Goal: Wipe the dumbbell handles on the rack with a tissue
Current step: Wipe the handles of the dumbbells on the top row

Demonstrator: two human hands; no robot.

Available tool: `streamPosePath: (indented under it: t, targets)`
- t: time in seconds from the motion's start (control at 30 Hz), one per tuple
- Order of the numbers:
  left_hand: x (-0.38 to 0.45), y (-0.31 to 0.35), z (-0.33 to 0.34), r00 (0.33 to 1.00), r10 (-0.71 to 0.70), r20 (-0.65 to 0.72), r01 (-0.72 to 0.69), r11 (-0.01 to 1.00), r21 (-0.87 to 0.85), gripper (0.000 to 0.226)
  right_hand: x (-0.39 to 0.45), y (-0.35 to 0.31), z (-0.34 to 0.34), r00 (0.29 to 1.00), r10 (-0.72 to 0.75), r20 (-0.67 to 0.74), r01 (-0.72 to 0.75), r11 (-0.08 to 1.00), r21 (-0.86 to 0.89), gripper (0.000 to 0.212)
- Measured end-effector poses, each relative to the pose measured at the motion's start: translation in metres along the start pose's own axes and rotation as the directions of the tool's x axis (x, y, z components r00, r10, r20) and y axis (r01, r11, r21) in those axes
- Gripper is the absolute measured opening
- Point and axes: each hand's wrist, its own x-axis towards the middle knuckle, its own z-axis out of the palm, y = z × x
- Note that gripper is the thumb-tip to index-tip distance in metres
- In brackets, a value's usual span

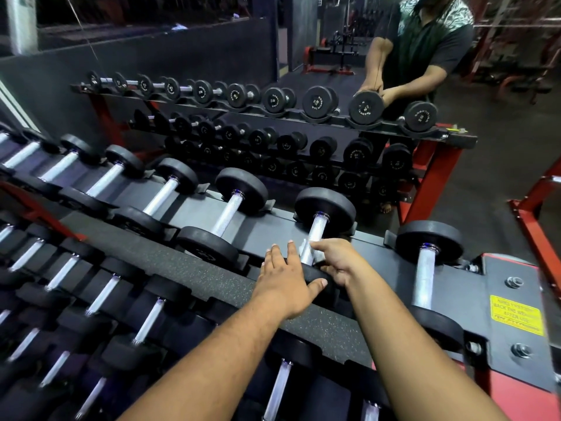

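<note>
A: Tissue (304, 250), a small white wad, sits on the knurled steel handle (314, 238) of the second dumbbell from the right, top row of the rack (273, 229).

B: Hands?

A: Right hand (335, 262) pinches the tissue around the handle; left hand (287, 281) lies flat, fingers straight, on the near rubber head (318, 279).

B: Advice?

A: Probably twist along the knurling, steadying that round matte head.

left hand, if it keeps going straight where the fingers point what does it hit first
Probably the bare rack shelf between two dumbbells; the left hand rests on the near weight, fingers pointing up the shelf. Depth is unclear.
</note>
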Motion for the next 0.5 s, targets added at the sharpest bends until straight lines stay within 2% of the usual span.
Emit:
streamPosePath:
  t: [0.07, 0.1, 0.17, 0.23, 0.3, 0.37, 0.4, 0.47, 0.5]
  targets:
    - [0.000, 0.000, 0.001, 1.000, 0.001, 0.001, -0.001, 1.000, 0.004, 0.104, 0.003, 0.009, -0.005, 0.984, -0.163, -0.068, 0.158, 0.985, -0.065, 0.016]
    - [0.000, 0.000, 0.000, 1.000, 0.003, 0.001, -0.003, 1.000, 0.004, 0.104, 0.005, 0.011, -0.006, 0.952, -0.289, -0.101, 0.266, 0.945, -0.191, 0.022]
    - [0.000, 0.000, 0.000, 1.000, 0.006, 0.004, -0.006, 1.000, 0.001, 0.104, -0.001, 0.007, -0.009, 0.848, -0.521, -0.099, 0.388, 0.737, -0.553, 0.039]
    - [0.000, -0.001, 0.001, 1.000, 0.003, 0.001, -0.003, 1.000, -0.006, 0.104, -0.006, 0.002, -0.010, 0.764, -0.643, 0.048, 0.409, 0.426, -0.807, 0.044]
    - [0.000, -0.001, 0.001, 1.000, 0.006, -0.005, -0.006, 1.000, -0.008, 0.104, -0.006, -0.001, -0.016, 0.753, -0.611, 0.243, 0.402, 0.135, -0.906, 0.044]
    - [0.001, -0.001, 0.001, 1.000, 0.009, -0.011, -0.009, 1.000, -0.007, 0.103, 0.002, 0.006, -0.026, 0.737, -0.494, 0.462, 0.464, -0.128, -0.876, 0.052]
    - [0.001, -0.001, 0.001, 1.000, 0.010, -0.013, -0.010, 1.000, -0.004, 0.104, 0.007, 0.008, -0.032, 0.706, -0.437, 0.557, 0.496, -0.257, -0.830, 0.056]
    - [0.001, -0.001, 0.001, 1.000, 0.010, -0.016, -0.010, 1.000, -0.003, 0.104, 0.016, 0.006, -0.040, 0.639, -0.422, 0.643, 0.483, -0.431, -0.762, 0.057]
    - [0.001, 0.001, 0.001, 1.000, 0.010, -0.015, -0.010, 1.000, -0.002, 0.105, 0.016, 0.002, -0.040, 0.636, -0.439, 0.634, 0.421, -0.491, -0.763, 0.056]
